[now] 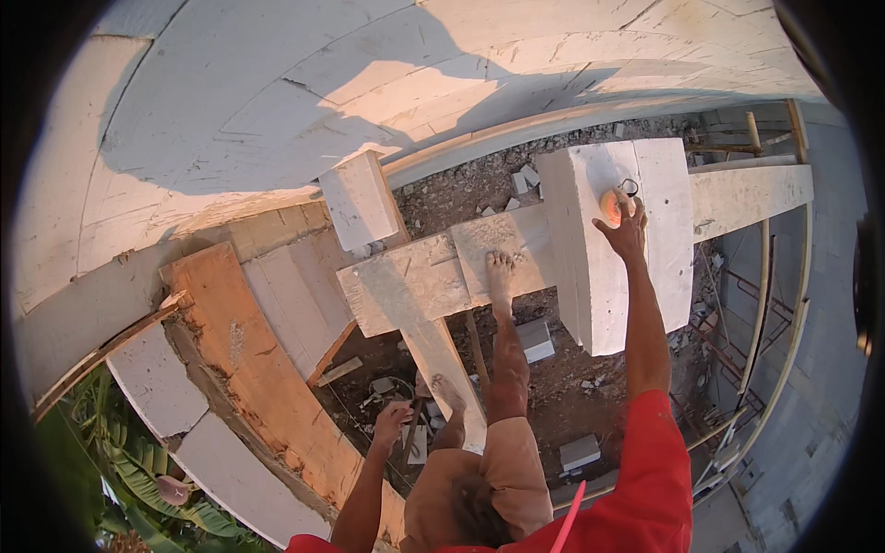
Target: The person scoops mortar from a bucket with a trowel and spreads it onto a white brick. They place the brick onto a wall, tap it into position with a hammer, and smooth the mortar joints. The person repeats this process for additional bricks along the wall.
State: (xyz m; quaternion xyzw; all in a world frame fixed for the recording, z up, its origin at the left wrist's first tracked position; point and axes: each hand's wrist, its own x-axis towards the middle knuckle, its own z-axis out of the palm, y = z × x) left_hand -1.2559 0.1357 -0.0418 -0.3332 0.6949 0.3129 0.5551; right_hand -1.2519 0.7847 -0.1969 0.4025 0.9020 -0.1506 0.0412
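Note:
My right hand (pixel 626 224) reaches onto the white blocks (pixel 656 272) at right, its fingers curved around a round orange object (pixel 611 208) on their top, beside a small dark ring. My left hand (pixel 394 419) hangs low left of my legs, fingers loosely bent and apart, with nothing visible in it. One bare foot rests on the crosswise plank (pixel 413 288), left of the blocks; the other is lower, on a lengthwise plank (pixel 433 350).
A pale block wall (pixel 240 101) curves along the top. Another block (pixel 355 203) lies on a board by it. A wide wooden board (pixel 221 313) runs at left beside a block edge and foliage. Rubble and loose blocks (pixel 579 453) lie below the planks; poles (pixel 765 304) stand at right.

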